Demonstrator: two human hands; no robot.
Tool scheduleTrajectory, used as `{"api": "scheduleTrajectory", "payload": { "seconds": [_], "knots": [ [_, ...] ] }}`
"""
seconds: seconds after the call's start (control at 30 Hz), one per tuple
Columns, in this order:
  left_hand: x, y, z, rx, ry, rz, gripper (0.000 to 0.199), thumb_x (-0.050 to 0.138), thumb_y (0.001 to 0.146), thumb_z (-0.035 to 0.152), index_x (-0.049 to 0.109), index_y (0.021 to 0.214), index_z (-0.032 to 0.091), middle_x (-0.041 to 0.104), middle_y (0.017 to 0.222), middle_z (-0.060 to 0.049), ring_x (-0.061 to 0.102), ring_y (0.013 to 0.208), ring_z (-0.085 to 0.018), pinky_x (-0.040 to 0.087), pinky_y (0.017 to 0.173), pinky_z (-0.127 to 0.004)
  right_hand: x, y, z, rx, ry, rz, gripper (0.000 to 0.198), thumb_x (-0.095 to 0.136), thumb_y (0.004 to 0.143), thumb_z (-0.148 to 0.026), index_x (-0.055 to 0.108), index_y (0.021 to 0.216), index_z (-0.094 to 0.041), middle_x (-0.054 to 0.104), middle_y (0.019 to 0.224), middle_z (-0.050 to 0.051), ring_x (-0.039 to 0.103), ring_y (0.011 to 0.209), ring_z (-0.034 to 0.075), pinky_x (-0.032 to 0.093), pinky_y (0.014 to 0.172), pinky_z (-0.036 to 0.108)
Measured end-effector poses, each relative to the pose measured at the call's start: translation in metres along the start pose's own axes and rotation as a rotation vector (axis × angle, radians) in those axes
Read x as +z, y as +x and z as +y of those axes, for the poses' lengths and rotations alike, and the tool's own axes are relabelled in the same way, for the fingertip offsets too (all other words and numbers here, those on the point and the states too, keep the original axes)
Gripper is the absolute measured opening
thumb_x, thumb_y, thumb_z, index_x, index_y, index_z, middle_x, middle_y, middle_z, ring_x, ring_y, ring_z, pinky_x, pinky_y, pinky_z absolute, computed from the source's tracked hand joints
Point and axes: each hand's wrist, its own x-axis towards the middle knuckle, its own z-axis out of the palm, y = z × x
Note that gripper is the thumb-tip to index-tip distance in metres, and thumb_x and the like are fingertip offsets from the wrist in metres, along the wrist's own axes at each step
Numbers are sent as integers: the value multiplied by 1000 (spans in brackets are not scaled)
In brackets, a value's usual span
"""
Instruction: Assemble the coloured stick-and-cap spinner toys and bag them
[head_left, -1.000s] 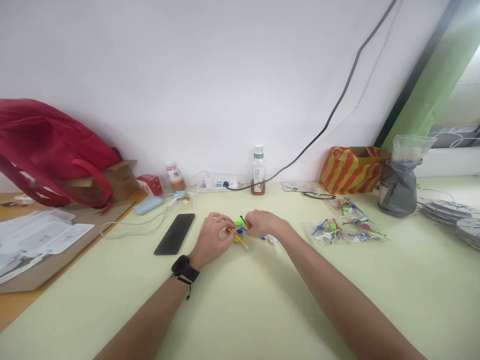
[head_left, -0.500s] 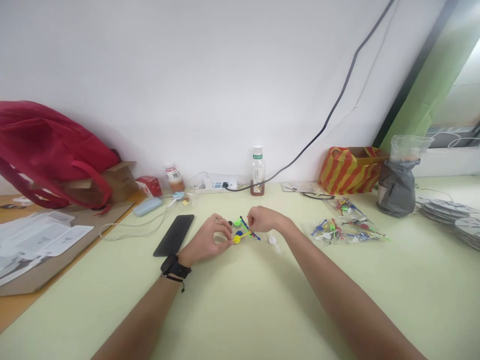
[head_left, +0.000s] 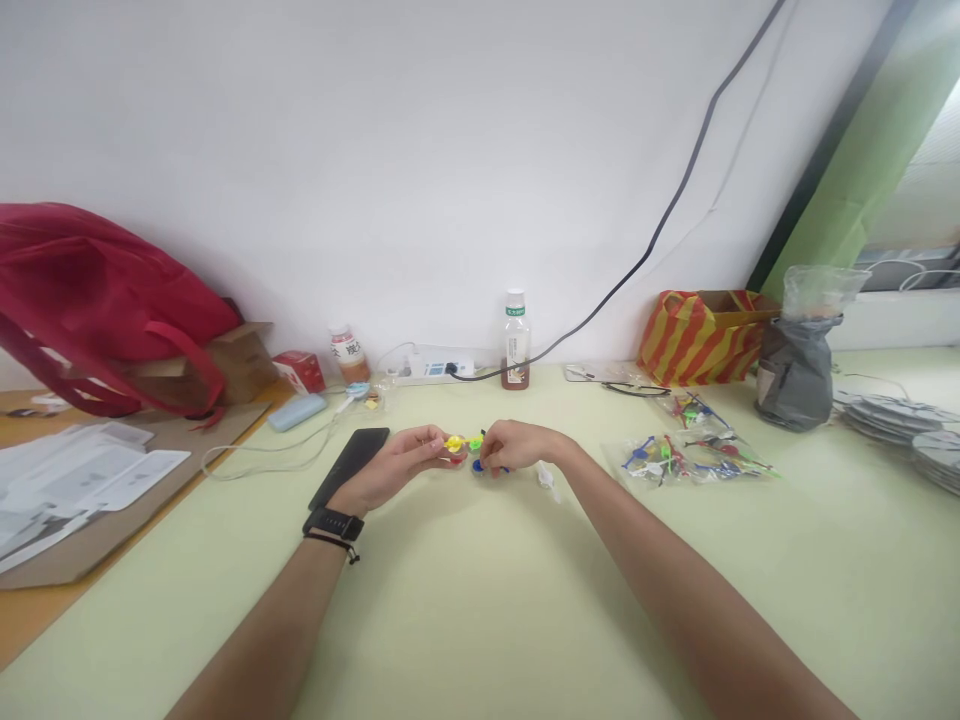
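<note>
My left hand point(head_left: 409, 460), with a black watch at its wrist, pinches a small yellow plastic arrow spinner point(head_left: 454, 442) with a round hub. A bit of red plastic point(head_left: 456, 460) shows just under it. My right hand point(head_left: 517, 446) bends down with its fingertips closed on a blue arrow spinner point(head_left: 478, 466) low over the table. Between the hands is a green spinner point(head_left: 475, 442), partly hidden by the right fingers. A white spinner point(head_left: 546, 478) lies on the table beside my right wrist.
Bagged coloured spinners point(head_left: 686, 460) lie to the right. A black phone point(head_left: 352, 465) sits beside my left hand. Along the wall stand a bottle point(head_left: 515, 345), a power strip point(head_left: 435, 368) and a striped bag point(head_left: 697, 340). A red backpack point(head_left: 97, 300) rests at left.
My left hand has turned and lifted the yellow spinner away from the table. My right hand has come down and left, from above the blue arrow onto the blue spinner.
</note>
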Motion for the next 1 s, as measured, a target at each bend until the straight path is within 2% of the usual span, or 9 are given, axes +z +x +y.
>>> {"api": "scheduleTrajectory", "payload": {
  "seconds": [0.2, 0.37, 0.4, 0.47, 0.53, 0.63, 0.73, 0.87, 1.0],
  "knots": [
    [-6, 3, -6, -6, -147, 180, 31, 76, 86, 45, 61, 96, 19, 78, 105, -14, 75, 105, -31, 58, 94, -45, -4, 1, 1, -3, 24, 136, 25, 60, 81, -13, 73, 102, -13, 75, 87, 6, 62, 66, 13, 45, 59, 21],
    [-4, 9, -15, 1, -6, 229, 34, 80, 80, 46, 68, 92, 16, 79, 91, -12, 77, 92, -29, 62, 78, -38, -12, -5, -15, -151, 41, 495, 22, 52, 94, -22, 71, 102, -15, 73, 99, 7, 64, 83, 14, 47, 70, 22],
    [-2, 10, -17, 2, 15, 226, 34, 80, 80, 47, 70, 91, 16, 79, 89, -12, 78, 88, -29, 62, 75, -37, -11, -6, -19, -192, 40, 502, 22, 54, 95, -27, 71, 103, -16, 72, 101, 6, 64, 84, 14, 47, 71, 22],
    [2, 11, -19, 10, 37, 225, 33, 80, 80, 47, 73, 89, 16, 79, 85, -12, 77, 81, -27, 62, 72, -37, -7, -8, -27, -267, 39, 405, 22, 63, 91, -34, 71, 103, -17, 73, 98, 5, 64, 80, 13, 47, 67, 21],
    [6, 12, -22, 34, 43, 234, 31, 79, 82, 47, 75, 87, 17, 79, 84, -10, 76, 76, -24, 62, 73, -37, -1, -9, -33, -297, 52, 320, 19, 68, 87, -31, 71, 100, -17, 73, 88, 3, 64, 73, 12, 46, 61, 20],
    [9, 13, -23, 88, 43, 251, 27, 81, 81, 42, 77, 88, 17, 78, 87, -8, 74, 75, -21, 61, 78, -38, 5, -8, -36, -263, 114, 356, 9, 66, 86, -20, 67, 94, -16, 71, 80, 2, 64, 69, 12, 45, 57, 19],
    [12, 12, -22, 131, 54, 240, 30, 85, 77, 37, 76, 99, 18, 79, 92, -8, 74, 80, -21, 60, 81, -38, 5, -5, -35, -197, 230, 380, 7, 66, 82, -14, 62, 88, -16, 69, 78, 1, 64, 69, 11, 46, 58, 18],
    [20, 11, -17, 199, 112, 269, 33, 83, 79, 38, 74, 104, 18, 78, 104, -10, 75, 92, -25, 60, 84, -40, 2, -2, -31, -134, 440, 315, 9, 65, 81, -16, 56, 82, -18, 62, 69, -2, 59, 62, 10, 44, 53, 18],
    [28, 11, -16, 245, 163, 256, 30, 80, 82, 38, 73, 104, 18, 77, 94, -9, 74, 86, -24, 60, 77, -37, 6, -5, -32, -118, 463, 225, 15, 64, 80, -15, 51, 86, -20, 62, 70, -4, 54, 60, 9, 39, 49, 17]
  ]
}}
